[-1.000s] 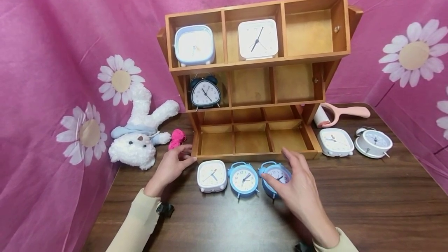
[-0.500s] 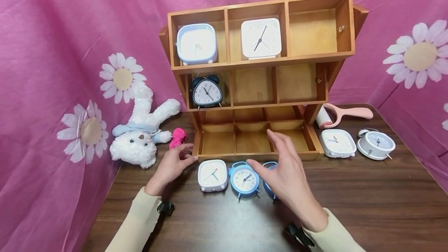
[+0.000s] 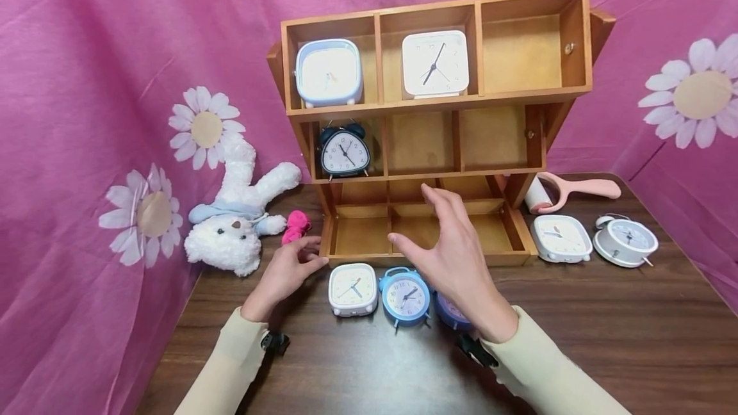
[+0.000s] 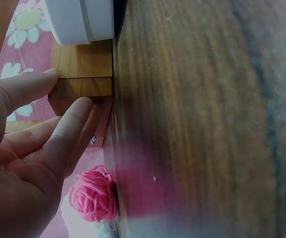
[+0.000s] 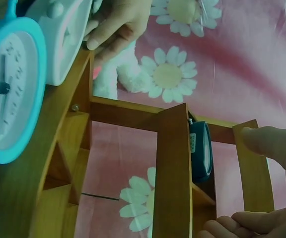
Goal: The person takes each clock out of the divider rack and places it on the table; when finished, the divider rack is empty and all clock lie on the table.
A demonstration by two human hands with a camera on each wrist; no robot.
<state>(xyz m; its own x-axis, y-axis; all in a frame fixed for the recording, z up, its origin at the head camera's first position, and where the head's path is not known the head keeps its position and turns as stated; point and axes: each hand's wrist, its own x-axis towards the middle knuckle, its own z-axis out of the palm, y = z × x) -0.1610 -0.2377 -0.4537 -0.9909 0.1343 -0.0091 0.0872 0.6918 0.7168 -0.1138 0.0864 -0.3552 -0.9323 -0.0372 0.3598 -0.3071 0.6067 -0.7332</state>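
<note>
My left hand (image 3: 291,271) rests at the front left corner of the tiered wooden shelf (image 3: 380,260). Its thumb and extended fingers touch either side of that corner in the left wrist view. Empty and raised, my right hand (image 3: 455,261) has its thumb spread from its fingers, before the lower tiers. Below it stand a white square alarm clock (image 3: 353,290), a light blue alarm clock (image 3: 406,298) and a second blue clock (image 3: 452,314), partly hidden by the right wrist. A dark triangular clock (image 3: 344,152) occupies the middle tier's left compartment.
The top tier bears a pale blue clock (image 3: 329,72) and a white square clock (image 3: 435,64). Right of the shelf lie a white clock (image 3: 562,238), a round white clock (image 3: 625,240) and a pink lint roller (image 3: 588,187). Left are a plush bear (image 3: 225,242) and pink yarn (image 3: 296,225).
My right hand has moved left and up from the rightmost blue clock to in front of the shelf's lower tiers. The left hand keeps its place at the corner.
</note>
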